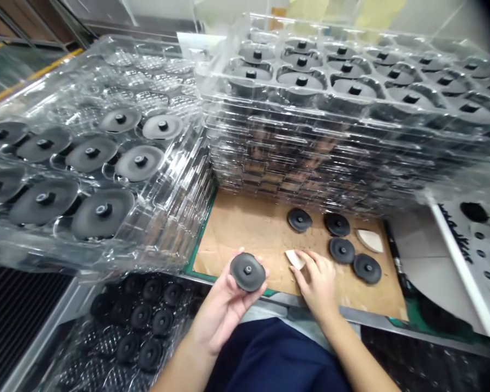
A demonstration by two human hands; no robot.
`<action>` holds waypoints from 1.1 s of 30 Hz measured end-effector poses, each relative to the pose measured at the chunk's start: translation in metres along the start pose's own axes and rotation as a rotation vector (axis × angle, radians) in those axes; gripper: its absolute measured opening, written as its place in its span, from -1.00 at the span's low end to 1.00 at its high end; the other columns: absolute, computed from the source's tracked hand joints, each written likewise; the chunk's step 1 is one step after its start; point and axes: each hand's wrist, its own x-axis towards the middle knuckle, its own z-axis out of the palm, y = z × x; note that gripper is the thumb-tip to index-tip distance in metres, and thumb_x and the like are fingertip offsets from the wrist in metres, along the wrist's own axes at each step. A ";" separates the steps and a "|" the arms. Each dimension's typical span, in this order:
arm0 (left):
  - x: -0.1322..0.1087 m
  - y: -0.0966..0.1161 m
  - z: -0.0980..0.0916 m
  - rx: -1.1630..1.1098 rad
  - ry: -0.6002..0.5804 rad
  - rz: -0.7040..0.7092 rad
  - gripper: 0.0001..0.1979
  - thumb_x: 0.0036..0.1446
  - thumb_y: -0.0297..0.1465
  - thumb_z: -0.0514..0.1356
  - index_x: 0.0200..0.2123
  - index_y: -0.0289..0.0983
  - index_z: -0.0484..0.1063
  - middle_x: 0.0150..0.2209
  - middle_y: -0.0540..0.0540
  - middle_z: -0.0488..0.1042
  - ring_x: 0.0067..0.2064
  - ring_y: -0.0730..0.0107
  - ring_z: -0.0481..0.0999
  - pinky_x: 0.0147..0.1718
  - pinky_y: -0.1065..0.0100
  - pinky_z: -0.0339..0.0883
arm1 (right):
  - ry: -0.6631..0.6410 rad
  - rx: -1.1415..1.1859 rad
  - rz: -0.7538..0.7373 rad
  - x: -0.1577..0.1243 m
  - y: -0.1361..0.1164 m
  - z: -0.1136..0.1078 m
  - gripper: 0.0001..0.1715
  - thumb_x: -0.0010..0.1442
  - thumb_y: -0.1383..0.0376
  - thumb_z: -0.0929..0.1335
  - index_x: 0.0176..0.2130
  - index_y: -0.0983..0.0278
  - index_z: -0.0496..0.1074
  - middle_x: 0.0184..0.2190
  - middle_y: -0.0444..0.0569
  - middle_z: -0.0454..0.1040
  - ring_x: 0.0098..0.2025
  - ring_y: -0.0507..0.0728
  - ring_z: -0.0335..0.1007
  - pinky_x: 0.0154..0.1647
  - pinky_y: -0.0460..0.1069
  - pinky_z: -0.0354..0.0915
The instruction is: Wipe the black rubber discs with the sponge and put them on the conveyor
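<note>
My left hand (224,310) holds a round black plastic part (249,275) by its rim, with the small central stub facing up. Between the thumb and fingers of my right hand (319,280) is a small white wedge-shaped piece (294,258), just above the cardboard (228,228). The two hands are apart, and the white piece does not touch the black part. Several more black parts (342,250) lie on the cardboard beyond my right hand. Beside them rests a larger pale wedge-shaped piece (369,240).
A tall stack of clear plastic trays (310,130) holding black parts stands behind the cardboard. Another tray stack (167,207), partly filled on top, rises at the left. Below it sits a lower tray (102,343) with more black parts. A white-edged panel (463,267) borders the right.
</note>
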 end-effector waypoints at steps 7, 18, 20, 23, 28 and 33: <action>0.002 -0.008 0.007 0.028 -0.024 0.029 -0.26 -0.16 -0.24 0.41 0.12 -0.17 0.25 0.00 -0.21 0.51 0.02 0.01 0.50 0.13 0.06 0.23 | -0.011 0.078 -0.023 0.005 -0.009 -0.025 -0.58 0.35 0.22 0.11 -0.24 0.28 0.47 -0.35 0.02 0.45 -0.29 0.11 0.42 -0.25 0.01 0.36; 0.005 -0.021 0.011 0.081 0.016 0.074 -0.18 0.00 -0.19 0.30 0.28 -0.16 0.02 0.02 -0.23 0.50 0.06 0.07 0.48 0.16 0.09 0.21 | -0.069 0.006 -0.155 -0.020 -0.007 -0.019 -0.68 0.24 0.29 0.28 -0.01 0.20 0.46 -0.06 0.09 0.42 -0.07 0.25 0.27 -0.02 0.18 0.26; 0.007 -0.022 0.011 0.087 0.021 0.077 -0.20 0.03 -0.19 0.27 0.28 -0.16 0.00 0.01 -0.23 0.50 0.06 0.08 0.47 0.16 0.10 0.20 | -0.084 0.008 -0.178 -0.015 -0.003 -0.022 -0.70 0.26 0.30 0.27 -0.05 0.20 0.49 -0.09 0.06 0.47 -0.10 0.23 0.27 -0.03 0.16 0.25; 0.008 -0.023 0.014 0.094 0.032 0.075 -0.21 0.05 -0.22 0.27 0.28 -0.15 -0.01 -0.01 -0.22 0.52 0.05 0.10 0.49 0.16 0.10 0.21 | -0.100 0.023 -0.202 -0.001 0.003 -0.023 -0.70 0.28 0.26 0.26 -0.06 0.22 0.49 -0.13 0.02 0.51 -0.10 0.21 0.29 -0.01 0.13 0.22; 0.007 -0.024 0.022 0.100 0.049 0.050 -0.22 0.06 -0.24 0.27 0.28 -0.15 -0.01 -0.01 -0.20 0.52 0.03 0.11 0.50 0.16 0.12 0.22 | -0.045 0.027 -0.120 0.030 0.011 -0.016 -0.62 0.33 0.17 0.19 -0.08 0.26 0.48 -0.20 0.05 0.54 -0.20 0.19 0.37 -0.09 0.12 0.24; 0.005 -0.025 0.027 0.105 0.060 0.043 -0.29 0.06 -0.28 0.27 0.25 -0.21 0.09 0.02 -0.22 0.50 0.05 0.12 0.48 0.16 0.13 0.21 | -0.051 0.080 -0.058 0.022 0.000 -0.014 -0.57 0.34 0.15 0.15 -0.01 0.30 0.42 -0.18 0.14 0.50 -0.13 0.24 0.41 -0.10 0.13 0.29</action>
